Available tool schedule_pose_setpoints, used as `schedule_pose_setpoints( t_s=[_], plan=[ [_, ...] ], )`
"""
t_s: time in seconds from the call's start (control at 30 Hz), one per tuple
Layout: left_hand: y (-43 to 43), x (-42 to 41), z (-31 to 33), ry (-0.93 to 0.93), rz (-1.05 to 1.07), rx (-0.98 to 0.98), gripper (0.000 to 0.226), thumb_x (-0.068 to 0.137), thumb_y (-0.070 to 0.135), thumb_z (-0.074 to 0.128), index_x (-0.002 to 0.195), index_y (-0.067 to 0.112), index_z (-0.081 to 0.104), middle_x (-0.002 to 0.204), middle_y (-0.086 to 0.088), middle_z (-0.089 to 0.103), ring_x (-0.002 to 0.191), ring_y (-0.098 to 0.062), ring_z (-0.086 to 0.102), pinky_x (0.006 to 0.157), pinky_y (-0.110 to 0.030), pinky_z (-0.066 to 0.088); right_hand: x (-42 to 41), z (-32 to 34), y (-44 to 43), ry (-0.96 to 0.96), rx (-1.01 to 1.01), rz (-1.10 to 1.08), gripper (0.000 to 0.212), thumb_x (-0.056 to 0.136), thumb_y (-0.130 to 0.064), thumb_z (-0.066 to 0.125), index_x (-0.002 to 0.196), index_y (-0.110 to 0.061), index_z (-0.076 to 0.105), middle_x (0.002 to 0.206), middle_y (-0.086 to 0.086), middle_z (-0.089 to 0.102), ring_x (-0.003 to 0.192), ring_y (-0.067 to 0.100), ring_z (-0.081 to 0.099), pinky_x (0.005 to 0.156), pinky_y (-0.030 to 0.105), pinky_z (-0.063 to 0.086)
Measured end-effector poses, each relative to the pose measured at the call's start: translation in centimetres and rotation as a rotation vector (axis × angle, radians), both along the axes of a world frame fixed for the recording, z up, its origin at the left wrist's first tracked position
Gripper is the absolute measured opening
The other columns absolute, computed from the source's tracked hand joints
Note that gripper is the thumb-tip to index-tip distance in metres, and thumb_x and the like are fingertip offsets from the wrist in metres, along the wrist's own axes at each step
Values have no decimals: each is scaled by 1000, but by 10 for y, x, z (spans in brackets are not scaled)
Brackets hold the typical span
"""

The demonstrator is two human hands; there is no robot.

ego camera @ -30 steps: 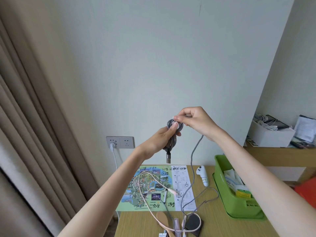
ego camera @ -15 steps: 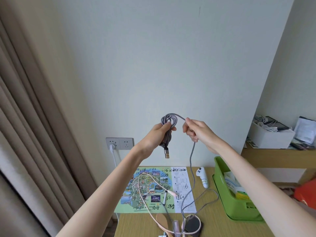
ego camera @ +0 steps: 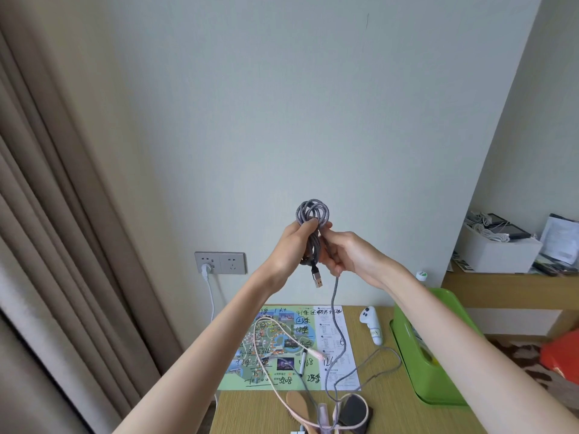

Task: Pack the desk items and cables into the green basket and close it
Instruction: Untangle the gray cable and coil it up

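Observation:
High above the desk I hold a grey braided cable (ego camera: 313, 214) wound into a small coil. My left hand (ego camera: 291, 249) grips the coil, whose USB plug (ego camera: 317, 278) hangs below. My right hand (ego camera: 344, 253) grips the cable's loose strand, which trails down to the desk. The green basket (ego camera: 432, 380) stands at the desk's right, partly hidden by my right forearm. A pink cable (ego camera: 266, 349) loops over a printed map (ego camera: 282, 349). A white controller (ego camera: 372, 324) lies beside the basket.
A wooden brush (ego camera: 297, 402) and a dark round object (ego camera: 354, 410) lie at the desk's near edge. A wall socket (ego camera: 219, 263) holds a white plug. A shelf at right carries a white box (ego camera: 498, 249) of cables. Curtains hang at left.
My right hand has carried the strand around the coil and come down beside my left hand. The coil has gained a loop and the view has tilted slightly.

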State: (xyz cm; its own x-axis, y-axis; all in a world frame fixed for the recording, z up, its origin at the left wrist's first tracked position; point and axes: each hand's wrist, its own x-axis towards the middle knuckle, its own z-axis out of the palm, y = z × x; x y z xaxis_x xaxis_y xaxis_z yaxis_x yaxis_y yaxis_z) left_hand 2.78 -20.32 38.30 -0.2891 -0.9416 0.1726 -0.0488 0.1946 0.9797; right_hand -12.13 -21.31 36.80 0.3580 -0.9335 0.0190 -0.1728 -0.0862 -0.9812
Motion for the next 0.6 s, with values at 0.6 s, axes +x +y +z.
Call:
schedule_pose_setpoints(
  t_s=[0.6],
  plan=[
    [-24, 26, 7, 789, 64, 288, 19, 103, 24, 42, 92, 16, 54, 77, 5, 54, 67, -6, 53, 62, -20, 43, -19, 0, 0, 155, -42, -36, 34, 91, -39, 62, 69, -14, 56, 50, -4, 33, 48, 13, 35, 53, 22, 37]
  ],
)
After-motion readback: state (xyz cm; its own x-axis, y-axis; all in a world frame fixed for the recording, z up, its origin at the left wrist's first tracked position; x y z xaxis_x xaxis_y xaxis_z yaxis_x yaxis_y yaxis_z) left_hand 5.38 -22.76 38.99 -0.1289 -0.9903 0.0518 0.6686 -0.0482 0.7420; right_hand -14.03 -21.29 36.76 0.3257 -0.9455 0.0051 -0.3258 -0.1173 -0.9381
